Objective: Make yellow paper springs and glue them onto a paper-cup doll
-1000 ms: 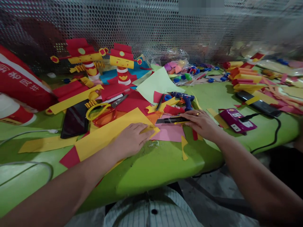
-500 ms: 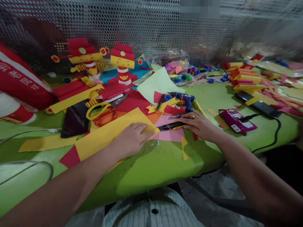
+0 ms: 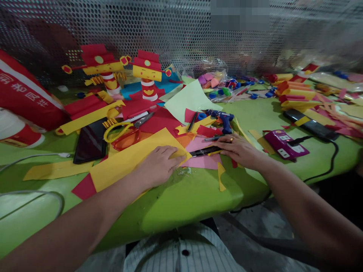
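Observation:
A large yellow paper sheet (image 3: 119, 166) lies slanted near the front of the table. My left hand (image 3: 160, 164) rests on its right part, fingers lying flat and slightly spread. My right hand (image 3: 236, 149), with a ring on one finger, has its fingers around the right end of a black cutter-like tool (image 3: 205, 151). The tool's left tip touches the sheet's right corner. Pink paper (image 3: 204, 161) lies beneath the tool. A blue glue gun (image 3: 225, 121) is just behind my right hand.
Scissors (image 3: 124, 138) and a phone (image 3: 90, 141) lie left. Two paper figures (image 3: 147, 75) stand behind, before a perforated metal screen (image 3: 170, 34). Right are a purple power socket (image 3: 285, 144) with a black cable (image 3: 336, 158) and paper scraps. Pale green paper (image 3: 193, 100) lies at mid-table.

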Demonstrator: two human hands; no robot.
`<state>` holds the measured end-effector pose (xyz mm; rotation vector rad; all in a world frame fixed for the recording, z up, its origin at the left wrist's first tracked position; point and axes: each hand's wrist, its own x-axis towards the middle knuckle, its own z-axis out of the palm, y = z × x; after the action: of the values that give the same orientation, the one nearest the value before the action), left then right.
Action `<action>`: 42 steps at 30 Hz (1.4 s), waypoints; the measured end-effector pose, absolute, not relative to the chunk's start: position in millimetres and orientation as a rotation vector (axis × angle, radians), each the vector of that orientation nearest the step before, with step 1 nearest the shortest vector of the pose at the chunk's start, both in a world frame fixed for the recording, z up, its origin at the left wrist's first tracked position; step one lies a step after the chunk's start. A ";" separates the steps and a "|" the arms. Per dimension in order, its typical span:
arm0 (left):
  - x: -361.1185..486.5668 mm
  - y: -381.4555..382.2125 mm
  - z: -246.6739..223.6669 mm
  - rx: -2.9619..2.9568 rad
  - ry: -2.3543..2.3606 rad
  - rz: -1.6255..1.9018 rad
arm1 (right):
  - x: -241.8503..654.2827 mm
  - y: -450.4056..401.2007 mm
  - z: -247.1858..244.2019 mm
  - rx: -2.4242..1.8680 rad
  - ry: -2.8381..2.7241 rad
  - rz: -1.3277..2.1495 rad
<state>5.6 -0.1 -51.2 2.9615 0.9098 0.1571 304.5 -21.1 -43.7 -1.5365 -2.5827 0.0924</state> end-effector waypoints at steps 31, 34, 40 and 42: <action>8.7 -1.1 -49.7 2.939 0.932 0.145 | 293.2 -26.0 -52.9 -1.439 -2.570 0.050; 8.5 -1.5 -50.1 2.954 0.940 0.167 | 294.5 -27.1 -51.9 -1.446 -2.578 0.069; 8.6 -0.9 -49.4 2.950 0.914 0.170 | 288.9 -32.2 -50.0 -1.479 -2.580 -0.022; 9.2 -0.2 -49.0 2.950 0.904 0.178 | 280.4 -33.7 -50.3 -1.482 -2.571 -0.074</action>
<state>9.2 -0.2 -49.0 2.9501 0.9039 0.1778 280.4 -33.7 -50.3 -1.4825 -2.5709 -0.0741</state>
